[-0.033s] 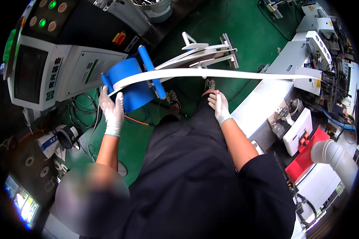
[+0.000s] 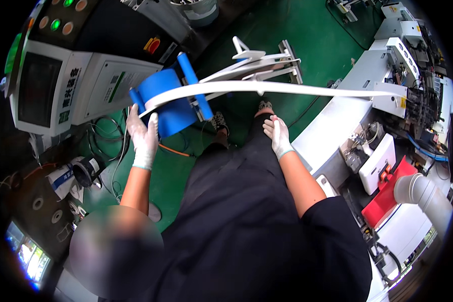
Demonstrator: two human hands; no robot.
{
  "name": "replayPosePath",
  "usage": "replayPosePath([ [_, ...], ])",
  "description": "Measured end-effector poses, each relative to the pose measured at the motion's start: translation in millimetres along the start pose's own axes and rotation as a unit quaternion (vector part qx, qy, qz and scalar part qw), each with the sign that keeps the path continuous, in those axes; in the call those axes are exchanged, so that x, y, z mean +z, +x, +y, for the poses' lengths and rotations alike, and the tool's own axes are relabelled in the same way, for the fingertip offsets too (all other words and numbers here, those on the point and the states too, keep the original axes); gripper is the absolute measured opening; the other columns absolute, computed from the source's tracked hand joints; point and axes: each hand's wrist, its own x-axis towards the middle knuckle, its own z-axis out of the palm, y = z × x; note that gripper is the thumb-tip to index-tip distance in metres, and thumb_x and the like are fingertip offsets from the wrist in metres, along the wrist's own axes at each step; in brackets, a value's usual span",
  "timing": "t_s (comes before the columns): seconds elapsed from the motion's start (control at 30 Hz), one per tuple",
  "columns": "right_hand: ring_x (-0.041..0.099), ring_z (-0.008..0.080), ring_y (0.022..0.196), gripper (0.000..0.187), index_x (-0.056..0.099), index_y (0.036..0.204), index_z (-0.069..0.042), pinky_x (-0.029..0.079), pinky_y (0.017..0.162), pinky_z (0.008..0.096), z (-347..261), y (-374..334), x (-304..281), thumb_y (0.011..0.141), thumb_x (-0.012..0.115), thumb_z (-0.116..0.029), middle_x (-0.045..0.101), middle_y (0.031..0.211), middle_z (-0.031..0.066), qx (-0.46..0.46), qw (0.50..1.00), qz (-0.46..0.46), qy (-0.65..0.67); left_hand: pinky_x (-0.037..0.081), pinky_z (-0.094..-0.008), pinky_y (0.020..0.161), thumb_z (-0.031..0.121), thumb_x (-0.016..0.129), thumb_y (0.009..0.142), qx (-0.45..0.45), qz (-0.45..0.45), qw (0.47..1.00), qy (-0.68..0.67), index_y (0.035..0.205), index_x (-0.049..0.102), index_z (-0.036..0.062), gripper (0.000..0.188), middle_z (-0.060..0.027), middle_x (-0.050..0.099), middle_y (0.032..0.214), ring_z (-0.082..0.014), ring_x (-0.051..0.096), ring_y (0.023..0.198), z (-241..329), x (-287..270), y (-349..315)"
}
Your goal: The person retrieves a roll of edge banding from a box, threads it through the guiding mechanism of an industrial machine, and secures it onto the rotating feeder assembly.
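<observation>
My left hand point(image 2: 144, 135), in a white glove, is at the near left end of a blue curved guide plate point(image 2: 167, 117). Its thumb and fingers are apart, with the left end of a long white strip point(image 2: 226, 87) in the gap between them. Whether they touch the strip is hard to see. From there the strip runs over the plate, past a blue roller point(image 2: 194, 85), and away to a machine on the right. My right hand point(image 2: 279, 136), also gloved, hangs beside my right thigh, fingers loosely extended and nothing in it.
A white metal stand point(image 2: 256, 68) carries the plate and rollers over the green floor. On the left is a control cabinet point(image 2: 45, 88) with a screen and lit buttons. A long machine point(image 2: 340, 118) lines the right side. Cables point(image 2: 110, 143) lie on the floor; a bucket point(image 2: 201, 14) stands behind.
The stand and the white strip's middle appear slightly higher in the picture. Both hands keep nearly the same pose.
</observation>
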Motion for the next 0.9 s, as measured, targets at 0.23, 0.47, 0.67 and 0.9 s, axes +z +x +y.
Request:
replayPosePath([
  [0.23, 0.06, 0.0127, 0.08, 0.021, 0.062, 0.112, -0.004, 0.049, 0.07, 0.0263, 13, -55, 53, 0.097, 0.054, -0.017, 0.065, 0.096, 0.0048, -0.029, 0.965, -0.187, -0.18, 0.031, -0.0472, 0.111, 0.03, 0.07, 0.086, 0.058, -0.03, 0.997, 0.045, 0.146, 0.028, -0.0062, 0.081, -0.0301, 0.043, 0.137, -0.0427, 0.041, 0.128, -8, -14, 1],
  [0.47, 0.061, 0.0132, 0.084, 0.022, 0.062, 0.112, -0.001, 0.05, 0.078, 0.0259, 3, -92, 76, 0.096, 0.053, -0.013, 0.066, 0.098, 0.005, -0.108, 0.944, -0.249, -0.19, 0.029, -0.0439, 0.115, 0.035, 0.068, 0.086, -0.003, -0.191, 0.979, 0.07, 0.149, 0.019, -0.0075, 0.09, -0.0326, 0.036, 0.144, -0.0449, 0.035, 0.137, 1, -36, 16],
  [0.67, 0.059, 0.0098, 0.082, 0.02, 0.064, 0.108, -0.002, 0.048, 0.074, 0.0244, 12, -126, 96, 0.097, 0.057, -0.016, 0.066, 0.094, 0.0032, -0.132, 0.936, -0.302, -0.12, 0.033, -0.0443, 0.113, 0.029, 0.061, 0.09, 0.074, -0.274, 0.957, 0.062, 0.149, 0.016, -0.0103, 0.084, -0.0383, 0.04, 0.139, -0.0471, 0.041, 0.132, -15, -57, 37],
  [0.9, 0.067, 0.0199, 0.095, 0.023, 0.066, 0.106, -0.002, 0.051, 0.087, 0.0315, 40, -159, 126, 0.096, 0.058, -0.02, 0.07, 0.1, 0.0101, -0.191, 0.925, -0.216, -0.248, 0.052, -0.0481, 0.086, 0.037, 0.055, 0.093, 0.219, -0.385, 0.879, 0.177, 0.146, 0.03, -0.0061, 0.073, -0.0284, 0.063, 0.114, -0.0417, 0.065, 0.099, 5, -94, 74],
])
